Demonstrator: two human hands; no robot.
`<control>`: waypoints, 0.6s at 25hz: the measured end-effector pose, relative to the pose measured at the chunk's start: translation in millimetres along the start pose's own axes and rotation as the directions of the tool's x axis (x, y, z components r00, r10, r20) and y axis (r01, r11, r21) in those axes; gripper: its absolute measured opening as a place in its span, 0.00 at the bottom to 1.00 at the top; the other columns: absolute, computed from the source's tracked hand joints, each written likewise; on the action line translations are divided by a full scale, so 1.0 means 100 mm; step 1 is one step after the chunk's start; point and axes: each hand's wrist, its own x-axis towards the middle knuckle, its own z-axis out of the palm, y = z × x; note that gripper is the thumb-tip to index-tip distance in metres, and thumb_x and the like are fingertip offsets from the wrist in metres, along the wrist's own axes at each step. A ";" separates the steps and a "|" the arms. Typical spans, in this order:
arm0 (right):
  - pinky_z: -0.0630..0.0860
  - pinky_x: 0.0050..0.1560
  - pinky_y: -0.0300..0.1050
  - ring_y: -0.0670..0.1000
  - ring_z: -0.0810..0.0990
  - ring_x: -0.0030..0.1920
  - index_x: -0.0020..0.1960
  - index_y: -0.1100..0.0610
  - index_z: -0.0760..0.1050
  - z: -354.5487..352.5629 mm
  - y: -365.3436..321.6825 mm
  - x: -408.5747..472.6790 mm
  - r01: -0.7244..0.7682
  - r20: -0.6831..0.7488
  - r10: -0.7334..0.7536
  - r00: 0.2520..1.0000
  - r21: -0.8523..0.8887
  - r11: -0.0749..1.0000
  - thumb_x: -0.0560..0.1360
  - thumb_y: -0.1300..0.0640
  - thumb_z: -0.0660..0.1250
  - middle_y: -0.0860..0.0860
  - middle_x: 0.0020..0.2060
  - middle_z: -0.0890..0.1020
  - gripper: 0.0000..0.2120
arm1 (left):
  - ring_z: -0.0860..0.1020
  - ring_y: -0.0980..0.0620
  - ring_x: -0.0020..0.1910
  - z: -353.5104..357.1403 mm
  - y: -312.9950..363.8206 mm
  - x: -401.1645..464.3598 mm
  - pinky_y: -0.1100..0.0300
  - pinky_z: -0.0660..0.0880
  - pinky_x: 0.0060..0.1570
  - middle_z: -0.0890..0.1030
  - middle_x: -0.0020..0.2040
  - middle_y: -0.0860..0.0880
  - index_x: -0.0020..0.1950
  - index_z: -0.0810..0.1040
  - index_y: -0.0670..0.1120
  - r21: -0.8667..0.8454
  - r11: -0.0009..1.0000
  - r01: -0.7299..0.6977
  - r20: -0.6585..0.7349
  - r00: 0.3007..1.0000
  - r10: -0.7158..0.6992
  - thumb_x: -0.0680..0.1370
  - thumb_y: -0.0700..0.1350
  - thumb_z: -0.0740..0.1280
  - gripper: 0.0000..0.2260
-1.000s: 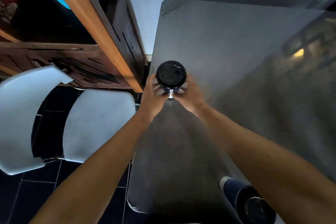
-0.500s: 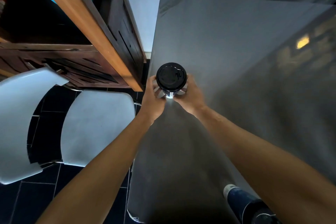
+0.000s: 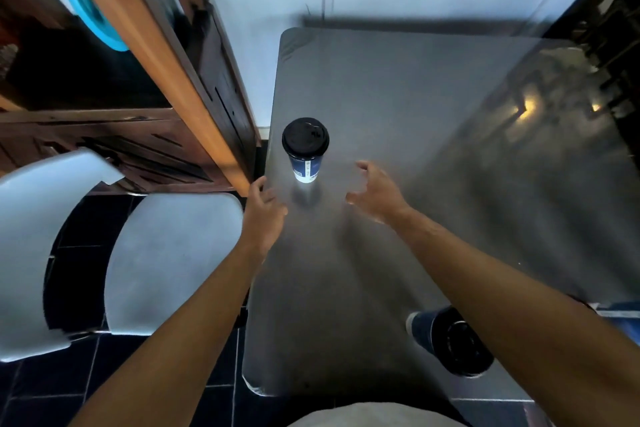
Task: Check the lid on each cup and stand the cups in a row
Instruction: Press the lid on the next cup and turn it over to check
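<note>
A dark blue paper cup [image 3: 305, 166] with a black lid [image 3: 305, 140] stands upright near the left edge of the grey table [image 3: 433, 114]. My left hand [image 3: 265, 215] hovers just below and left of it, fingers apart, holding nothing. My right hand [image 3: 375, 196] is to the cup's right, open with curled fingers, not touching it. A second blue cup with a black lid [image 3: 453, 343] stands at the near right of the table, partly hidden behind my right forearm.
A wooden cabinet [image 3: 138, 87] stands close to the table's left edge. Two white chairs [image 3: 169, 260] sit on the dark tiled floor at the left. A white wall lies behind the table's far edge. Something blue [image 3: 620, 312] shows at the right border.
Both hands were wrapped around the lidded cup; now they have let go and drawn back to either side, leaving it standing on the table.
</note>
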 end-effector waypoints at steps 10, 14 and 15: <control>0.76 0.64 0.52 0.55 0.80 0.61 0.69 0.54 0.74 -0.71 0.85 -1.51 -0.078 -0.185 0.094 0.978 0.088 0.993 0.76 0.56 0.71 0.55 0.64 0.79 0.23 | 0.79 0.41 0.67 0.83 -0.32 -1.34 0.52 0.75 0.61 0.81 0.59 0.41 0.65 0.77 0.40 0.128 0.976 -0.179 0.374 0.920 0.119 0.75 0.26 0.63 0.21; 0.75 0.61 0.45 0.51 0.80 0.60 0.66 0.51 0.77 -0.75 1.23 -1.85 -0.075 -0.178 0.101 0.979 0.147 0.986 0.76 0.53 0.70 0.50 0.61 0.81 0.19 | 0.78 0.47 0.65 1.13 -0.39 -1.84 0.68 0.73 0.62 0.81 0.58 0.47 0.66 0.76 0.48 0.185 0.926 -0.330 0.487 0.849 0.205 0.71 0.22 0.62 0.30; 0.75 0.60 0.44 0.50 0.80 0.59 0.65 0.51 0.77 -0.75 1.31 -1.88 -0.063 -0.169 0.093 0.981 0.173 0.983 0.76 0.52 0.70 0.49 0.60 0.82 0.17 | 0.77 0.50 0.67 1.16 -0.43 -1.92 0.68 0.73 0.62 0.80 0.61 0.47 0.68 0.74 0.51 0.203 0.912 -0.356 0.515 0.831 0.210 0.70 0.21 0.62 0.33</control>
